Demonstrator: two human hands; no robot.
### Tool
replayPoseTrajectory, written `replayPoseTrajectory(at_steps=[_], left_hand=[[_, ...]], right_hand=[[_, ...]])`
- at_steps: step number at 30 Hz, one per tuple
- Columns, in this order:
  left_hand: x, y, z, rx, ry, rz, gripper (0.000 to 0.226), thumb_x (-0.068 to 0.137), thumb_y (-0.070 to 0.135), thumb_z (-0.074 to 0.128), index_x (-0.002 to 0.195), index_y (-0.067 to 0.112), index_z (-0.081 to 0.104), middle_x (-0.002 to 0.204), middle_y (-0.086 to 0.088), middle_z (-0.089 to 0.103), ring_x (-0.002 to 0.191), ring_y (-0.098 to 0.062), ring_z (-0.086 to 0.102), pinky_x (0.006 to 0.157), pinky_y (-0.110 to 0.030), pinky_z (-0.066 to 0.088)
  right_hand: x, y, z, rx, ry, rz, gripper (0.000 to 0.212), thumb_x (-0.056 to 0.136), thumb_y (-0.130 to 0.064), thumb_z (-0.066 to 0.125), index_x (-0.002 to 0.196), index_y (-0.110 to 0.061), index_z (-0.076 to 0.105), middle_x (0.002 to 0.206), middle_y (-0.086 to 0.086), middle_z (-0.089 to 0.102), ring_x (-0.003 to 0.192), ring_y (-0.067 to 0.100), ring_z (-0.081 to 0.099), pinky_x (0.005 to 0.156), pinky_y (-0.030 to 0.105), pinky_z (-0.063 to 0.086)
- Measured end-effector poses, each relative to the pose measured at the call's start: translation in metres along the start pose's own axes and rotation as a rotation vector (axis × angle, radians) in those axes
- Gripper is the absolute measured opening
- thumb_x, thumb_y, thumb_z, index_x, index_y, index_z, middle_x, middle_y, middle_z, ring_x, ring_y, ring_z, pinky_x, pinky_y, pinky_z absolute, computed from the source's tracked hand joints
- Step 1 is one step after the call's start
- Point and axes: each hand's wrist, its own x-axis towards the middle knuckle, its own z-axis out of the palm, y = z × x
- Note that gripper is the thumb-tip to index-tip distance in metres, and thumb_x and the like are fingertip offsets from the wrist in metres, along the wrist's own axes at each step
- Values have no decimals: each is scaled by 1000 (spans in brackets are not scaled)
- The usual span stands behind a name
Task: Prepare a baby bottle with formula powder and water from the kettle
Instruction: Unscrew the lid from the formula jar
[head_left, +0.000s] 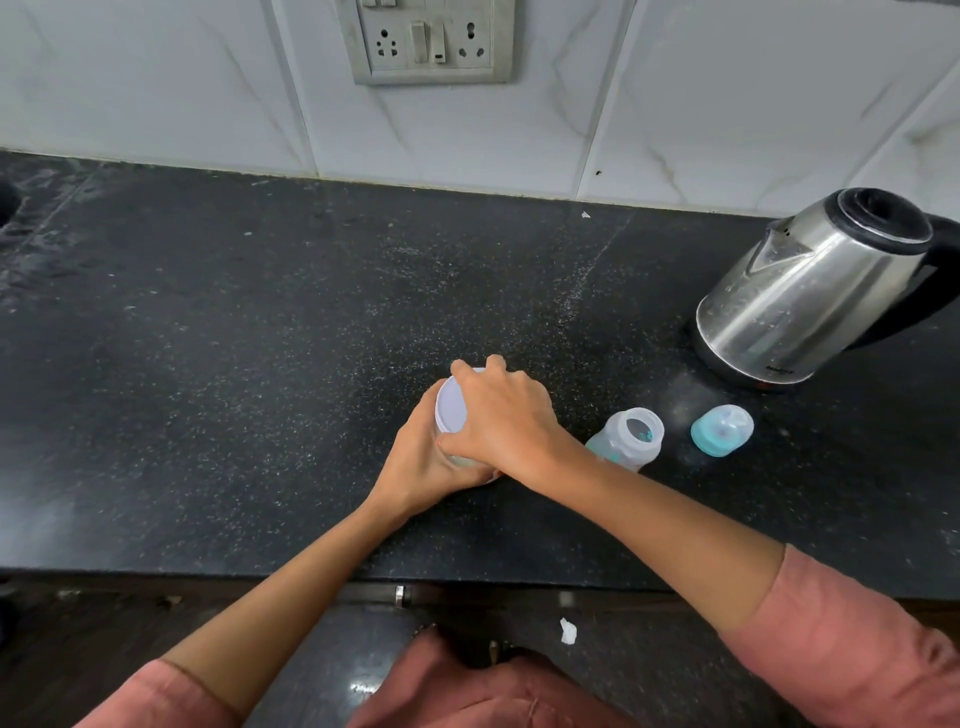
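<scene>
A formula container stands on the black counter (260, 364) with a white lid (451, 410). My left hand (421, 462) grips its body from the near left side. My right hand (506, 415) covers the lid from above, fingers curled over its far rim. Just to the right stands the open baby bottle (631, 436), clear with teal markings, its mouth uncovered. Its teal cap with the nipple (722, 430) lies apart on the counter further right. The steel kettle (815, 291) with black lid and handle sits on its base at the back right.
A tiled wall with a socket panel (428, 41) runs behind the counter. A dark round object (8, 200) shows at the far left edge. The counter's front edge runs just below my forearms, with a scrap of white paper (568, 630) on the floor.
</scene>
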Motion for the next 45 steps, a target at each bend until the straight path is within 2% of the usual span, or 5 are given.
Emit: replayPoseTrajectory(at_steps=[16,26,31,36,45], left_hand=[[6,-1,-2,46,-3,-23,67,43,40,78,101,45,45,92,19,63,88,9,57,68,-5,41],[7,-9,-2,31,-17,-34,87,40,42,78,118,30,44,108,16,58,98,17,52,75,-3,41],[7,-9,-2,27,-32,-33,86,41,44,80,115,49,36,116,22,53,110,12,49,83,-8,43],[2,-1,1,-70,-21,-1,80,43,36,76,113,44,38,113,18,55,102,13,53,74,-6,45],[7,-10,-1,9,-44,-27,79,43,38,79,112,42,40,112,16,58,104,6,54,80,-9,44]], right_hand=[[2,11,-6,4,-31,-142,57,72,-31,67,125,-24,47,109,10,56,97,31,59,68,33,38],[14,35,-19,-101,-232,-503,67,68,-28,71,128,-35,42,118,-5,46,108,21,48,69,32,38],[6,29,-19,96,-267,-221,87,70,-44,72,142,-24,27,140,1,34,128,24,37,94,41,41],[2,7,-11,-181,-113,-61,80,75,-66,54,135,-17,34,126,12,46,109,29,55,71,33,32],[8,13,-19,-140,-222,-236,73,72,-27,71,135,-25,35,125,8,39,110,30,47,71,34,36]])
